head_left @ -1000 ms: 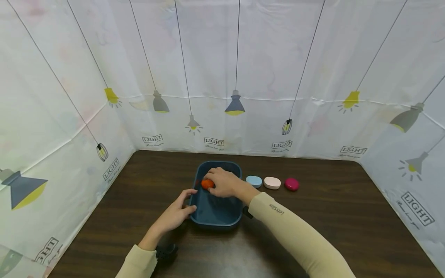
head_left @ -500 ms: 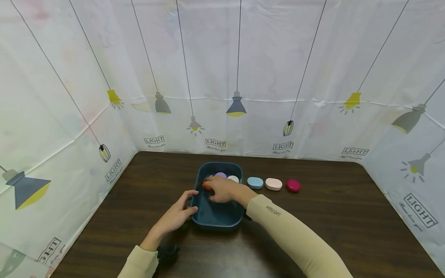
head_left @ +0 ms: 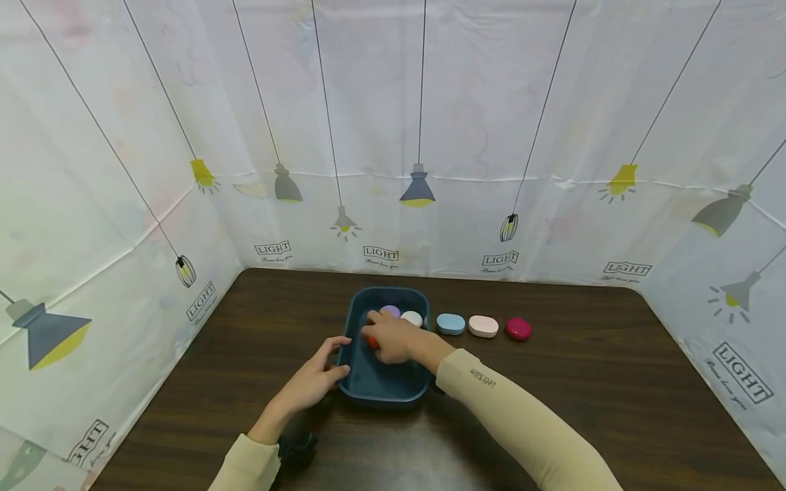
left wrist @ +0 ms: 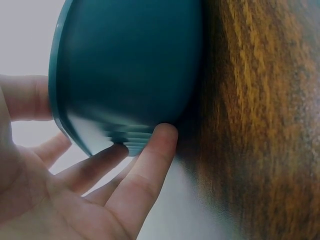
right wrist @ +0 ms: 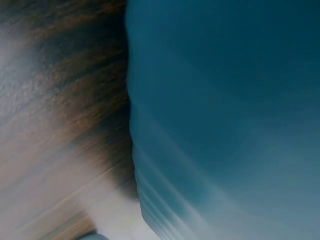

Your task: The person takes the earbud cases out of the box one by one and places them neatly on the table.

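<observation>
A dark blue plastic bin (head_left: 383, 390) stands on the brown table. My right hand (head_left: 396, 339) reaches inside it, fingertips curled over a round orange-red piece (head_left: 372, 342) that they mostly cover. Behind that hand, at the bin's far end, lie a round purple piece (head_left: 390, 311) and a round white piece (head_left: 411, 318). My left hand (head_left: 314, 375) rests against the bin's left side with fingers spread. In the left wrist view its fingertips touch the bin's outer wall (left wrist: 125, 60). The right wrist view holds only the bin's side (right wrist: 210, 100) and table.
Right of the bin a row of smooth, soap-like pieces lies on the table (head_left: 589, 354): a light blue oval (head_left: 451, 324), a pale pink oval (head_left: 483, 326) and a dark pink round one (head_left: 518, 329). A white curtain (head_left: 467, 88) printed with lamps closes off the back and sides.
My right hand has drawn the orange-red piece slightly nearer inside the bin. The purple and white pieces behind it have come into sight. My left hand stays at the bin's side.
</observation>
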A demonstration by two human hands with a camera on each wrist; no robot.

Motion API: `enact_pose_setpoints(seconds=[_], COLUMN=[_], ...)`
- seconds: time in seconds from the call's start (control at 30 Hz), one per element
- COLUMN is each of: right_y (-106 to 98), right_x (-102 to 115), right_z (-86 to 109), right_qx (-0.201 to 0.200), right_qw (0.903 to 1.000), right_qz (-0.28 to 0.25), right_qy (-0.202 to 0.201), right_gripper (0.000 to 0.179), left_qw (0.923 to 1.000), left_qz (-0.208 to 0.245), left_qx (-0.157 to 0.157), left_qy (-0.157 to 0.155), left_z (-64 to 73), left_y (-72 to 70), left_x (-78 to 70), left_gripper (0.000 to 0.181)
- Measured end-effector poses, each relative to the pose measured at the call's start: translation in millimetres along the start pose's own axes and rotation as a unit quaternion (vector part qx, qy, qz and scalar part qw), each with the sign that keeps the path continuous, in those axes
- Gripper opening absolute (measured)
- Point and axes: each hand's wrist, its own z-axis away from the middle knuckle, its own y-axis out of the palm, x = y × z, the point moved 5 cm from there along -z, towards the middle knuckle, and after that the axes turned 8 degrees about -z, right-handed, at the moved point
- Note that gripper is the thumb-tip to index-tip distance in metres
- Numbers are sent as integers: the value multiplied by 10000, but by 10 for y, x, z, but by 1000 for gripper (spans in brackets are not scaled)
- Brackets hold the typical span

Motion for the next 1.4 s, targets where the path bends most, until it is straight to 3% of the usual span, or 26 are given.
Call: enact_pose_setpoints(seconds=[0.7, 1.4], right_y=[-26, -350], right_x=[46, 143], right_z=[173, 587], right_qx=[315, -515], right_qw=[9993, 9978], right_qz=[-147, -399], right_qy=[124, -147], right_gripper=[24, 25], left_qw=[9998, 9996], left_qz=[-104, -130], left_qx=[-109, -209], left_qy=[-107, -154], left_z=[12, 22], left_y=[-1, -13], left_x=[-23, -19], left_gripper=[48, 50])
